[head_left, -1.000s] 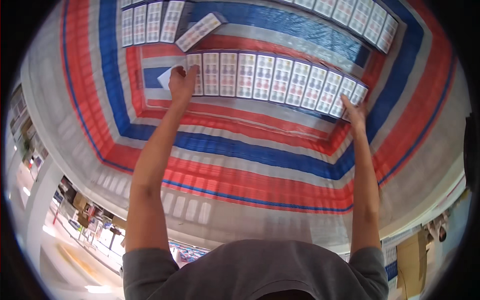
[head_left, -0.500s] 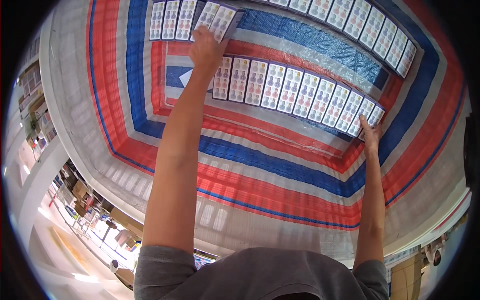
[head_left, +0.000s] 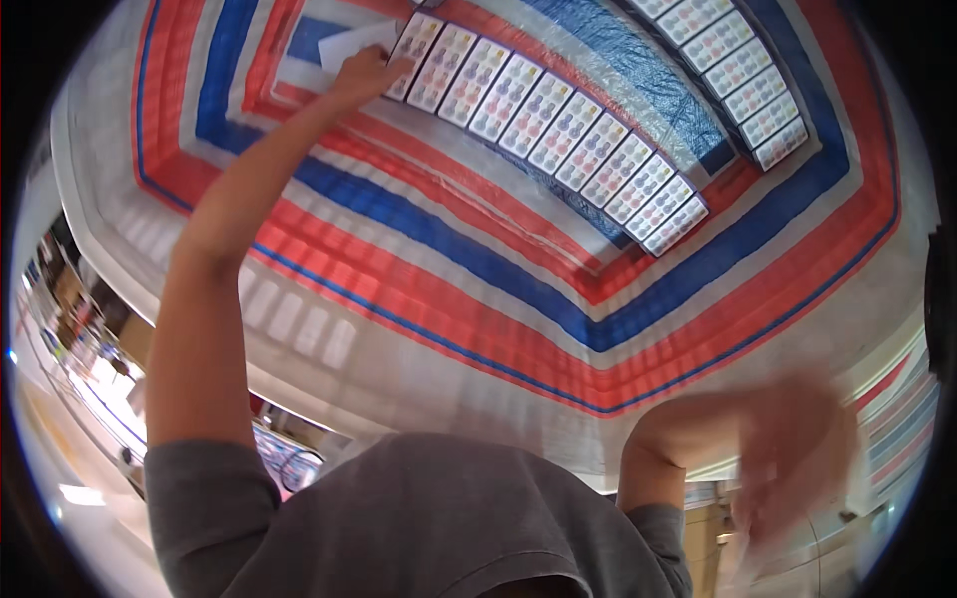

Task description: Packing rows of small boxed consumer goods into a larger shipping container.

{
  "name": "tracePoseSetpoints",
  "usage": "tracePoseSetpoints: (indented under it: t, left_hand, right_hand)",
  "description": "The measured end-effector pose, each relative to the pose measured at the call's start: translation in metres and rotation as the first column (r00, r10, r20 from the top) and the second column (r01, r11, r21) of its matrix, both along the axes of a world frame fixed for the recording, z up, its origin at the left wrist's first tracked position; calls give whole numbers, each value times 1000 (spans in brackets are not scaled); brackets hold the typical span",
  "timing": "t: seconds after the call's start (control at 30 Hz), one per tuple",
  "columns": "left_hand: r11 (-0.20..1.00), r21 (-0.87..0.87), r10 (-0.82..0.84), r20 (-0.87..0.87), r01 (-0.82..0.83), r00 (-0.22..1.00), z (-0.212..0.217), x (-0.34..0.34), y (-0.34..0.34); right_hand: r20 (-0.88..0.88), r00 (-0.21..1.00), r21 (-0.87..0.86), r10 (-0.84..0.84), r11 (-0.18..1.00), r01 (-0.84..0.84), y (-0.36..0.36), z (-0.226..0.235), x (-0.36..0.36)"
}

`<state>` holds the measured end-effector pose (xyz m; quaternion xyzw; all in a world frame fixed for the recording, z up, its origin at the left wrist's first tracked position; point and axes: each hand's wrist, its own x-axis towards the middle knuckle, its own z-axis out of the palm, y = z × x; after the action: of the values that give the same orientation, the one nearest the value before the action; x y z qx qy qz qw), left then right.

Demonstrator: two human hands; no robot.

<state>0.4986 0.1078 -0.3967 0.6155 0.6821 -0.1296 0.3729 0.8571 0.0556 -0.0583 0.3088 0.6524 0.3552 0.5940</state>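
My left hand (head_left: 367, 76) rests against the left end of a curved row of narrow boxes (head_left: 518, 92), its thumb and a finger spread apart at the end box (head_left: 414, 55). The boxes have dark sides and white faces printed with small coloured bottle-like shapes. Beside that hand, a white sheet of paper (head_left: 354, 43) lies partly under the fingers. My right hand (head_left: 797, 448) is off to the lower right, away from the boxes and smeared by motion. Its fingers cannot be made out, nor whether it holds anything.
A second row of similar boxes (head_left: 733, 75) runs along the upper right. Both rows lie on a red, white and blue striped woven sheet (head_left: 478, 259) with raised edges. Shiny clear plastic (head_left: 623, 75) covers the strip between the rows. A cardboard box (head_left: 701, 538) stands at the lower right.
My left hand has left the upper-left boxes and come to the near row's left end. My right hand has let go of that row's right end and swung down to the lower right. The view has shifted.
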Motion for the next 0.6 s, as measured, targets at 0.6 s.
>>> tracePoseSetpoints:
  t: [0.6]
  left_hand:
    - [977, -12, 211, 107, -211, 972, -24, 34, -1]
  right_hand:
    - [-882, 146, -280, -447, 748, 602, -35, -63, 33]
